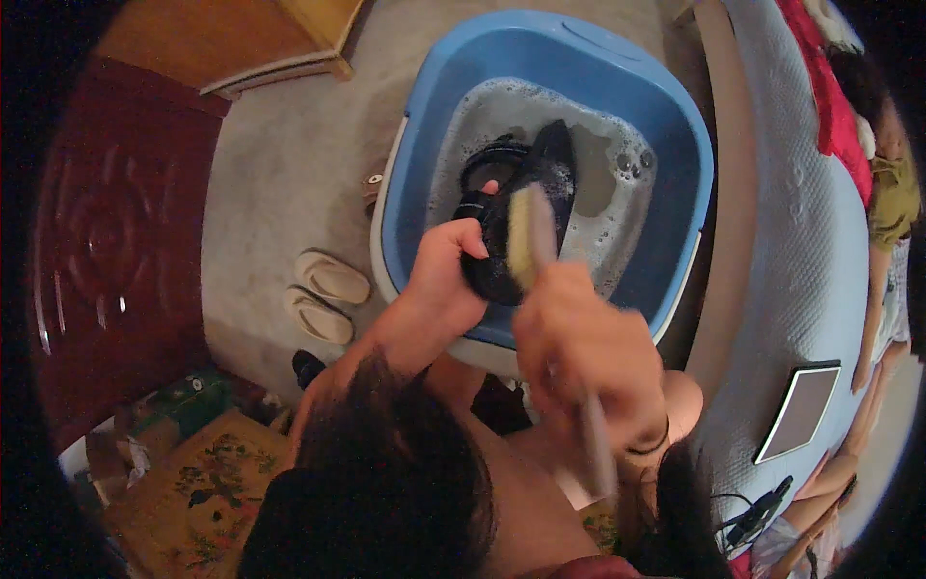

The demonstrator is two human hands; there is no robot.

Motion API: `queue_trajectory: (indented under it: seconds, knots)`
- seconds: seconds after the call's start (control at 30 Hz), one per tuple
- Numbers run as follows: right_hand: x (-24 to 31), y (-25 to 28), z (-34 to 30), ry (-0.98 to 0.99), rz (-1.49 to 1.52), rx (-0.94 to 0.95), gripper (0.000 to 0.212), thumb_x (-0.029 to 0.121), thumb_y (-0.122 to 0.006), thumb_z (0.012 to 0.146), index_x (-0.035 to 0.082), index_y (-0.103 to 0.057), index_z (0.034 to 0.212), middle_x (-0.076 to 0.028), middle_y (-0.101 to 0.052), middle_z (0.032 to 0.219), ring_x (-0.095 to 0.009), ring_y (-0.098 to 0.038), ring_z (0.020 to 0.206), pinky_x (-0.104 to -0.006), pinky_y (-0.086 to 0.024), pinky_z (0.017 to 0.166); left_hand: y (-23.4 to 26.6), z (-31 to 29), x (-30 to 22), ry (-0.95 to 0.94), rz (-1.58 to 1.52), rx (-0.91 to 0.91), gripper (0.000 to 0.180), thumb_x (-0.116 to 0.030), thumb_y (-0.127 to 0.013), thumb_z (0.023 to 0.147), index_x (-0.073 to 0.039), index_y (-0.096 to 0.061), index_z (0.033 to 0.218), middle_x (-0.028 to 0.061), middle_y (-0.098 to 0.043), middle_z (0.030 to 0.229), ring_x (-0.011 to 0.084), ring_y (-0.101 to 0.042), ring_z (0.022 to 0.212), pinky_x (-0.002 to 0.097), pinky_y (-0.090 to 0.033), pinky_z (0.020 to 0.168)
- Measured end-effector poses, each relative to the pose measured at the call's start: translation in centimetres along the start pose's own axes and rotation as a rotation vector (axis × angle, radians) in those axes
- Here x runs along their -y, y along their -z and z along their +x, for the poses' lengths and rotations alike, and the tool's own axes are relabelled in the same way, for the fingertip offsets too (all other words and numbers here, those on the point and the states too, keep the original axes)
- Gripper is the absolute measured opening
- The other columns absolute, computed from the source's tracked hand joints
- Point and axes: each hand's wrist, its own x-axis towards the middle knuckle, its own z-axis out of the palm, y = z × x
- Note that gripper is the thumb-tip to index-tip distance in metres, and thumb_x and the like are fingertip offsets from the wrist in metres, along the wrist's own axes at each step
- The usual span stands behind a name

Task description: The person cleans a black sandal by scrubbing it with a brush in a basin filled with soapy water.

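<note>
Black shoe (pixel 526 193) sits in the blue basin (pixel 675 125), over soapy water (pixel 608 183), near the basin's near rim. Long axis runs from the near rim toward the far rim, tilted slightly right; narrow end points to the far side and rises out of the foam, the other end is down by the near-left side. Cannot tell which end is toe or heel.

Left hand (pixel 446 275) is wrapped around the shoe's near-left end, fingers curled over its edge, thumb tip showing on top. Right hand (pixel 584 352) is closed in a fist on the handle of a scrub brush (pixel 529 232); pale bristle head lies on the shoe, lengthwise with it. Brush and right hand are motion-blurred.

Second dark item (pixel 492 159) lies in the water just left of the shoe, partly submerged.

Basin stands on the floor (pixel 289 174). Pair of pale sandals (pixel 323 294) on the floor left of the basin. Grey bed (pixel 801 261) to the right, with a tablet (pixel 801 410) near its near edge and another person (pixel 892 203) lying along its right side.
</note>
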Motion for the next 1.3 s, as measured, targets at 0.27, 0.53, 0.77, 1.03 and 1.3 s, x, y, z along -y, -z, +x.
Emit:
queue_trajectory:
  seconds: [0.27, 0.53, 0.77, 1.03, 1.3]
  knots:
    - [-4.7, 0.7, -0.9, -0.204, -0.246, 0.019, 0.020, 0.002, -0.059, 0.057, 0.008, -0.039, 0.058, -0.004, -0.048, 0.060, -0.021, -0.047, 0.059, -0.0332, -0.033, 0.059, 0.2, 0.2, 0.4, -0.027, -0.008, 0.023, 0.054, -0.003, -0.041, 0.056, -0.011, -0.044, 0.109, 0.0100, -0.053, 0.101, 0.0264, -0.052, 0.091, 0.0363, -0.042, 0.084]
    - [-0.2, -0.1, -0.6, -0.085, -0.028, 0.208, 0.018, 0.010, -0.058, 0.056, 0.008, -0.041, 0.062, -0.006, -0.046, 0.065, -0.028, -0.046, 0.066, -0.0360, -0.032, 0.065, 0.8, 0.5, 0.1, 0.049, -0.092, -0.017, 0.060, -0.002, -0.040, 0.056, -0.014, -0.043, 0.115, 0.0105, -0.052, 0.106, 0.0279, -0.051, 0.096, 0.0379, -0.040, 0.088]
    - [-4.9, -0.2, -1.8, -0.273, -0.314, 0.162, 0.021, 0.012, -0.061, 0.056, 0.007, -0.042, 0.063, -0.006, -0.045, 0.064, -0.029, -0.045, 0.066, -0.0355, -0.032, 0.068, -0.1, -0.1, 0.0, 0.052, -0.032, 0.008, 0.058, -0.001, -0.039, 0.056, -0.014, -0.043, 0.112, 0.0135, -0.051, 0.106, 0.0307, -0.050, 0.097, 0.0398, -0.040, 0.088]
    - [0.4, 0.2, -0.8, -0.107, -0.076, 0.224, 0.018, 0.000, -0.059, 0.057, 0.008, -0.043, 0.059, -0.004, -0.048, 0.060, -0.023, -0.048, 0.057, -0.0325, -0.031, 0.060, -0.2, 0.3, 0.5, -0.041, 0.056, -0.068, 0.061, -0.008, -0.042, 0.055, -0.014, -0.049, 0.115, 0.0138, -0.056, 0.105, 0.0297, -0.055, 0.088, 0.0387, -0.044, 0.084]
    - [-4.4, 0.5, -1.4, -0.326, -0.346, 0.042, 0.022, 0.001, -0.059, 0.054, 0.008, -0.037, 0.055, -0.004, -0.048, 0.061, -0.023, -0.048, 0.061, -0.0320, -0.032, 0.061, 0.6, 0.5, 0.5, -0.004, 0.002, 0.018, 0.060, -0.007, -0.042, 0.056, -0.015, -0.050, 0.114, 0.0146, -0.054, 0.107, 0.0287, -0.054, 0.092, 0.0400, -0.043, 0.084]
